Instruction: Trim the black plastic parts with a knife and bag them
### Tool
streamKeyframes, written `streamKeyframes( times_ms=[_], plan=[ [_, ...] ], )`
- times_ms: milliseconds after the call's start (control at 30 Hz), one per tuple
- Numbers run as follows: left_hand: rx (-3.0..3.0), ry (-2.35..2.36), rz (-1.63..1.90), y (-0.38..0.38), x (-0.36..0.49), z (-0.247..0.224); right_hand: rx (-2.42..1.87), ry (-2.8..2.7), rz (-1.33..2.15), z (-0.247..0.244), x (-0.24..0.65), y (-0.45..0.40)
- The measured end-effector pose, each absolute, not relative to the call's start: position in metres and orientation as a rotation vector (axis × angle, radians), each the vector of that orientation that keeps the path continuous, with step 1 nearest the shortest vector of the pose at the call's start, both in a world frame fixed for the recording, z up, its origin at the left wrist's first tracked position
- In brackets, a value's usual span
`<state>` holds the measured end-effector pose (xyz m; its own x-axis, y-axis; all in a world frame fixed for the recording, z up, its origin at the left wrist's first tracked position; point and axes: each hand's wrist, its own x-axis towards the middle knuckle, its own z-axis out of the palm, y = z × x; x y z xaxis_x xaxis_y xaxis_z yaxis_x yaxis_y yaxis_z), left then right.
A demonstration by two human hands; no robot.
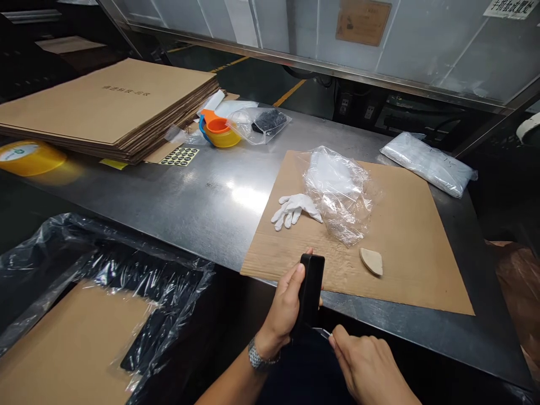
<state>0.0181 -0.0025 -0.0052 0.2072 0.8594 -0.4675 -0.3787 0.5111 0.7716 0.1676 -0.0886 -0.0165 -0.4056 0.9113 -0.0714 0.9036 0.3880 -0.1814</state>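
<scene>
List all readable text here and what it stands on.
"放置处": end of the white sign; its start is cut off by the frame.
Possibly "15": plastic-wrapped package.
Too small or blurred: print on cardboard stack, sticker sheet, tape roll, brown placard.

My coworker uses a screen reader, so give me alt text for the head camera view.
A left hand grips a black part while the right hand holds a thin tool to it. Beyond, a white glove and clear plastic lie on cardboard.
</scene>
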Motion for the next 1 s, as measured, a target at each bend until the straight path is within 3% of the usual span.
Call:
streamKeyframes(
  times_ms=[167, 333, 467, 600, 833, 1000],
  plan=[
    [0.547, 1.024, 0.950, -0.002, 0.018, -0.005, -1.794, -2.347, 0.824, -0.016, 0.168, -0.086],
    [0.469, 0.954, 0.987, 0.001, 0.016, -0.005, -1.417, -1.300, 2.122, -0.022, 0.164, -0.085],
    [0.336, 0.887, 0.962, 0.005, 0.015, -0.007, -1.125, -0.959, 2.266, -0.027, 0.163, -0.089],
    [0.189, 0.836, 0.890, 0.007, 0.014, -0.010, -1.400, -1.021, 1.904, -0.019, 0.182, -0.078],
    [0.107, 0.818, 0.759, 0.007, 0.018, -0.010, -2.316, -1.737, 0.048, -0.031, 0.260, -0.034],
    [0.044, 0.794, 0.645, 0.006, 0.021, -0.013, -2.316, -1.796, -0.262, -0.046, 0.270, -0.022]
  ],
)
